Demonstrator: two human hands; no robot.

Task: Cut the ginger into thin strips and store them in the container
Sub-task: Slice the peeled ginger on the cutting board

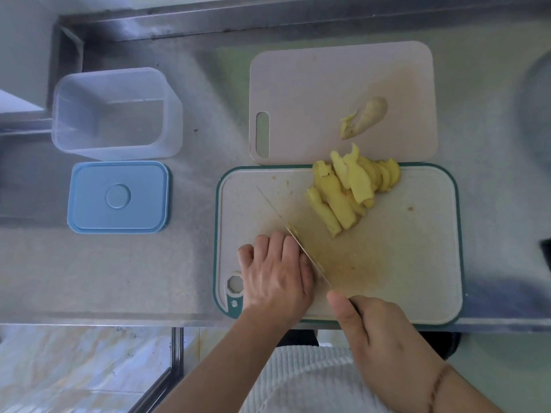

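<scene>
A steel worktop [155, 281] fills the view, dull and smeared, with a raised back edge and pale marbled floor below its near rim. A dark rounded shape is cut off at the right edge and cannot be identified. Whatever lies under the left hand [275, 271] is hidden: its fingers are curled, knuckles against the flat of the knife [295, 236], apparently pressing something small to the board, but what it holds cannot be made out. The knife's handle is buried in the right hand [375, 332], which grips it with the thumb laid along the top; the blade runs diagonally away to the upper left, thin and hard to trace near its tip.

The ginger slices [348, 192] are pale yellow, peeled, fanned in an overlapping heap at the far side of the green-rimmed cutting board [417, 263], some spilling over its far edge. An uncut ginger piece [365, 117] with tan skin sits on the pink cutting board [328, 84] behind. The clear container [116, 114] stands open on the left, well apart, with its blue lid [119, 196] flat just in front
</scene>
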